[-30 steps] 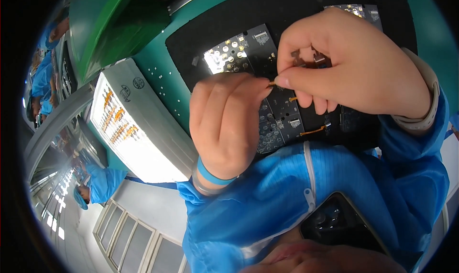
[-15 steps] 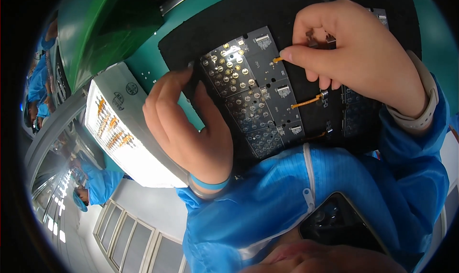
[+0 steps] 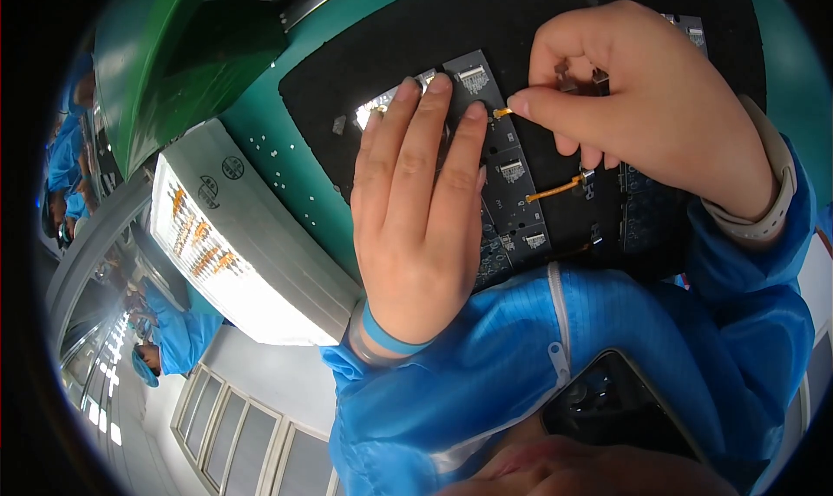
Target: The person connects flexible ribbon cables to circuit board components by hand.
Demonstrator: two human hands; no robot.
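My left hand (image 3: 415, 210) lies with fingers outstretched over a dark circuit board panel (image 3: 499, 140), covering most of its shiny round contacts. At the panel's right edge, the thumb and finger of my right hand (image 3: 638, 97) pinch a short orange flex cable (image 3: 503, 112). Several small dark connector ends (image 3: 568, 78) show inside the curled right palm. Lower down, a second orange flex cable (image 3: 555, 189) reaches out from the board to a small metallic part (image 3: 588, 176). A further cable (image 3: 573, 250) is partly hidden near my sleeve.
The panel rests on a black foam mat (image 3: 321, 79) over a green table (image 3: 252, 118). More boards (image 3: 638, 205) lie under my right forearm. On the left stand a white foam tray (image 3: 286, 270) with several orange flex cables and a green bin (image 3: 152, 71). People in blue sit further left.
My left hand has moved right and flattened onto the panel, its fingers now over the contacts. The white tray has shifted slightly. My right hand has barely moved.
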